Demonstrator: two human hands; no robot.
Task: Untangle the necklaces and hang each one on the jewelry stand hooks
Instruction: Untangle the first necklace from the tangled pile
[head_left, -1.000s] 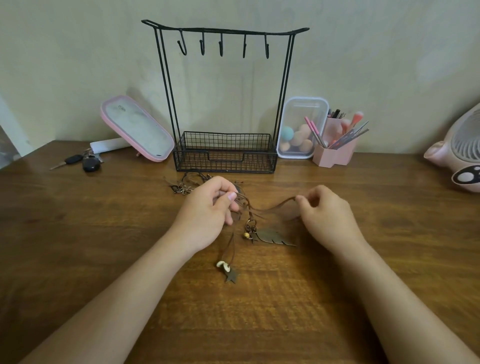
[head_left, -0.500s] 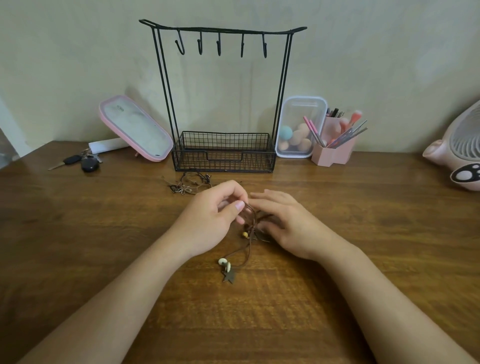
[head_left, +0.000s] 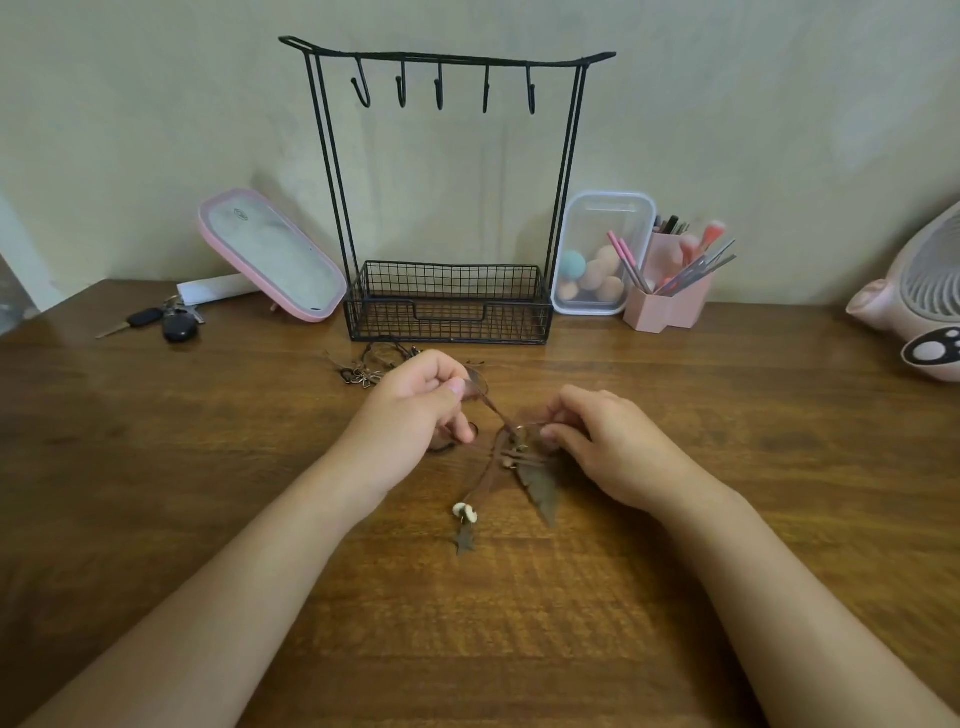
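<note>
Brown cord necklaces (head_left: 498, 447) lie tangled on the wooden table between my hands. One carries a bronze leaf pendant (head_left: 543, 493); another ends in a white bead and a small star charm (head_left: 464, 525). My left hand (head_left: 415, 410) pinches a cord between thumb and forefinger, lifting it slightly. My right hand (head_left: 608, 447) pinches the cords near the ring above the leaf. A further bundle of cords with metal charms (head_left: 369, 366) lies behind my left hand. The black wire jewelry stand (head_left: 447, 208) stands at the back, its several hooks bare.
A pink-framed mirror (head_left: 270, 254) leans left of the stand, with car keys (head_left: 161, 322) beside it. A clear box of sponges (head_left: 597, 254) and a pink brush holder (head_left: 670, 301) stand to the right. A pink fan (head_left: 919, 306) sits at the far right.
My right hand moved in to meet the left, then drew back to the right, pulling the cords. The leaf pendant, hidden half a second ago, now shows again, pointing toward me.
</note>
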